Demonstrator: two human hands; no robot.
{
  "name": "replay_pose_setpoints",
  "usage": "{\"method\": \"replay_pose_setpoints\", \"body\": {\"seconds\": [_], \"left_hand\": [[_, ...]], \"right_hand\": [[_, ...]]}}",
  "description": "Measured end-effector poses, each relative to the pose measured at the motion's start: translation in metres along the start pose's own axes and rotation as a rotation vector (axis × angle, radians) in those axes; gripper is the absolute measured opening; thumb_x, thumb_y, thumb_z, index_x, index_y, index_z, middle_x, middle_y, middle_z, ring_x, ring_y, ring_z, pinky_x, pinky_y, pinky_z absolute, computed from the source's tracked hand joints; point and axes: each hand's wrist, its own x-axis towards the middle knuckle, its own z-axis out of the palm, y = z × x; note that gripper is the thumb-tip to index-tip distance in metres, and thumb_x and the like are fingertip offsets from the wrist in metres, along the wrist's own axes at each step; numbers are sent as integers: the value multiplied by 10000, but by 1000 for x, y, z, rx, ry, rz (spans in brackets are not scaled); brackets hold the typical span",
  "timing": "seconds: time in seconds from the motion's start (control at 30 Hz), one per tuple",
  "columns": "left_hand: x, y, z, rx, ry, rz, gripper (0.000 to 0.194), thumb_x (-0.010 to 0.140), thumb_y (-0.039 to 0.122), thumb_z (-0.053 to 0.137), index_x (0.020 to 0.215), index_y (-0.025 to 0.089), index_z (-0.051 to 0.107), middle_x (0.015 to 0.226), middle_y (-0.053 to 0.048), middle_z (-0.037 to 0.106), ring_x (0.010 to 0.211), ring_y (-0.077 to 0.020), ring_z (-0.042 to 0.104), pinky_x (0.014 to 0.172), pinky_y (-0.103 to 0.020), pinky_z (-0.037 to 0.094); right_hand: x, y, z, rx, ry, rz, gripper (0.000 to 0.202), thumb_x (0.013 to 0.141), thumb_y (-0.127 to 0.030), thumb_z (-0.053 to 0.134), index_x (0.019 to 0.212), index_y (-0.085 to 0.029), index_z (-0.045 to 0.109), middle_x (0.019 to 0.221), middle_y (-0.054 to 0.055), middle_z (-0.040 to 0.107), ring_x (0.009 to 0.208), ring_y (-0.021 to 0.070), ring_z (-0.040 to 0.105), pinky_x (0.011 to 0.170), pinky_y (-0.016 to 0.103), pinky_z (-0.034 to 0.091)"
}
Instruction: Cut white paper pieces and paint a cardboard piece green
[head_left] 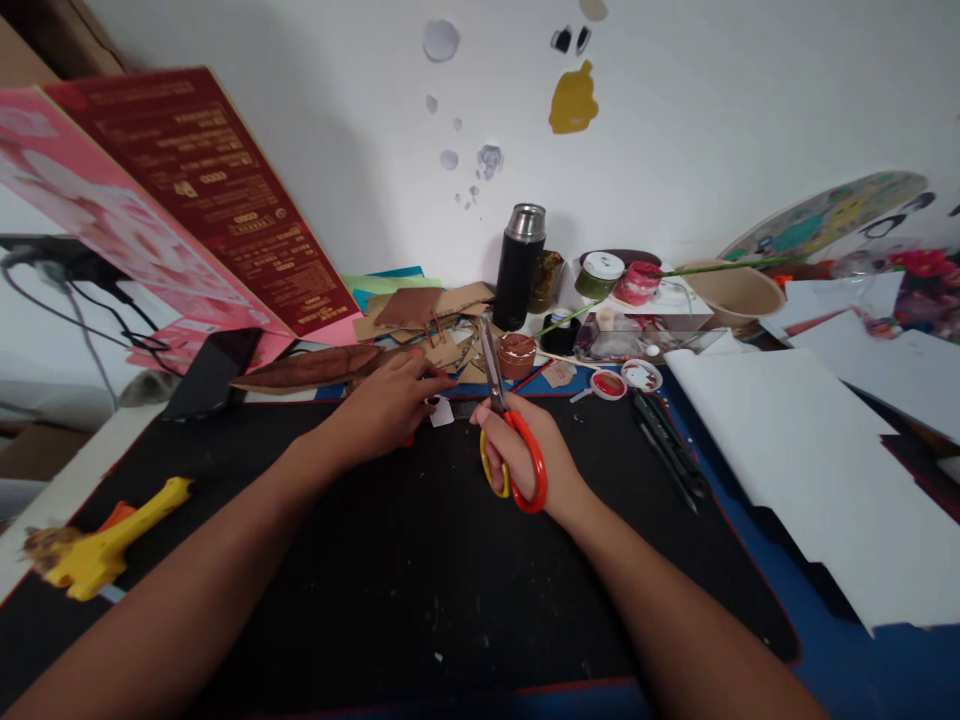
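The words on the red board are too small to read. The right hand grips red scissors, blades up. The left hand lies flat, fingers touching a small white paper on the black mat.

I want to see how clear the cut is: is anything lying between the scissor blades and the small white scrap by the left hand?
Nothing visible does. The scissors in the right hand point up beside the white scrap at the left hand; only bare black mat lies between.

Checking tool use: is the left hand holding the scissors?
No, the right hand holds the scissors; the left hand rests on the mat.
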Motion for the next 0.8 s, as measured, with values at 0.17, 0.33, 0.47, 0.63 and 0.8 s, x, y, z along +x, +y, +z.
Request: {"method": "replay_pose_setpoints", "body": {"seconds": [0.17,0.33,0.47,0.63,0.8], "left_hand": [[3,-1,6,1,-32,-2,295,1012,219,560,1192,226,793,1274,-133,697,1341,-334,557,1199,-510,414],[5,-4,-2,-84,-14,-18,192,981,256,599,1044,222,777,1156,-116,739,1226,-313,613,1143,-486,446],[2,-7,-26,-286,93,-205,210,958,403,656,973,216,752,996,-66,766,970,-262,672,937,-392,506],[-4,-6,-53,-883,388,-483,218,904,386,745,979,194,676,891,-13,763,785,-163,657,729,-272,483],[-1,-4,-52,-1064,480,-505,126,903,282,755,939,193,672,797,8,764,718,-131,648,701,-254,482]], "right_hand": [[0,0,1,-4,1,18,319,933,-548,689,965,-239,616,463,-113,504,332,127,497,358,209,397],[0,2,0,-7,-3,5,325,946,-559,687,961,-243,616,459,-109,508,333,125,499,358,206,394],[0,5,-1,5,-1,-3,346,951,-572,699,929,-241,601,477,-101,524,340,122,513,354,204,397],[0,9,0,32,-28,-8,409,960,-630,688,969,-233,589,524,-93,568,351,116,527,355,197,418],[2,14,-1,20,-80,12,528,939,-726,666,1033,-207,631,565,-59,637,396,130,606,380,196,449]]}}
